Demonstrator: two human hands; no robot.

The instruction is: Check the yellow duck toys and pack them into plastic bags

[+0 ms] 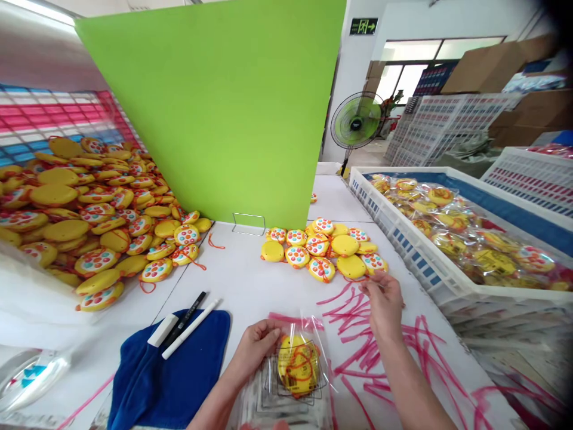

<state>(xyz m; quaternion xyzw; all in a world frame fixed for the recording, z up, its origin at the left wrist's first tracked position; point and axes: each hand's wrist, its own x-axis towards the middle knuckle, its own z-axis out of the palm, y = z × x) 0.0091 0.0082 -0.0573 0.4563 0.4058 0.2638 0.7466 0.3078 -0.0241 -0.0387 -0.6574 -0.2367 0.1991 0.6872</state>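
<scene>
My left hand (261,345) is closed on the upper left edge of a clear plastic bag (329,412) with a pink strip along its top. Inside the bag lies a yellow toy (290,361) with an orange cord across it. To the right, my right hand (384,303) has thumb and fingers pinched together at an orange cord (347,278). That cord runs by the near edge of a pile of yellow toys (351,267), some with coloured dots facing up. Loose pink strips (358,352) lie between the bag and my right forearm.
A big heap of similar toys (96,212) fills the left side. A blue cloth (192,358) carries a black marker (185,319), a white pen (192,328) and a white block (162,330). A green board (224,107) stands behind. At right, a white crate (416,263) holds bagged toys.
</scene>
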